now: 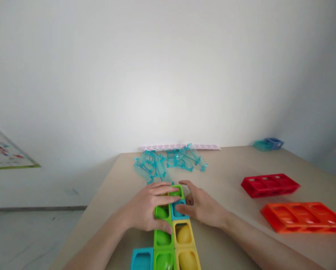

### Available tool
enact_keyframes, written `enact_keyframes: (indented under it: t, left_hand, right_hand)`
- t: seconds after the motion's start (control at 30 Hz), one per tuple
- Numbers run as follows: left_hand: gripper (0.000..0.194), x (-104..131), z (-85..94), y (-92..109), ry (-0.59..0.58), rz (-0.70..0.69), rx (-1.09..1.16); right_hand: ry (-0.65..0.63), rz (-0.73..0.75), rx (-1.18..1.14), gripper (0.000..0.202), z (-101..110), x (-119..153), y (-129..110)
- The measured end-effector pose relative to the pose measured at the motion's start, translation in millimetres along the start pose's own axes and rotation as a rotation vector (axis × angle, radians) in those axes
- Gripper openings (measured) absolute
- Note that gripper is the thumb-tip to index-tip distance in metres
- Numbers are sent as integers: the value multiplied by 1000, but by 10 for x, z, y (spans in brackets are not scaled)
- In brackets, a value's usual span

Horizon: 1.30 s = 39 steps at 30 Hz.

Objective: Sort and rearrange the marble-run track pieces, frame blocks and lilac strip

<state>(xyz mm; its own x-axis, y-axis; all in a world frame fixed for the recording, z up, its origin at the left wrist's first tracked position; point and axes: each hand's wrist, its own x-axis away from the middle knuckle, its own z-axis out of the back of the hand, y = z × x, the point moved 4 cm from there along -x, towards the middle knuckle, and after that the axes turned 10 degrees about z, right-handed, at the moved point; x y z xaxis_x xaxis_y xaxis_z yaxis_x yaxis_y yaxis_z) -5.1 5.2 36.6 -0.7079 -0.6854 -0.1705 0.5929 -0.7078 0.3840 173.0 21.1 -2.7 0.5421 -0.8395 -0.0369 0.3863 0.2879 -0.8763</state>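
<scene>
The block strip runs lengthwise near to far; the left hand lies across its far part, fingers wide; the right hand, at its right, parts thumb and forefinger.

My left grip and right grip are bare hands, with slim fingers and a rounded thumb. My left forearm and right forearm are bare too, thin near the wrist.
</scene>
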Motion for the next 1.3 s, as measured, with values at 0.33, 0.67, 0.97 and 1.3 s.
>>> enact_keyframes:
  t: [0.33,0.67,0.97,1.3]
  left_hand:
    - [79,-30,-19,-25,-39,26,8]
    - [82,-8,-25,-47,-35,30,28]
    - [78,2,-6,-20,-10,10,99]
    - [38,74,-121,-445,659,682,473]
  right_hand:
    - [-229,-150,-417,69,-48,-11,4]
    - [-455,-146,-597,83,155,49,228]
    - [-195,-109,-743,74,440,-22,226]
    - [303,341,-376,16,176,-17,-92]
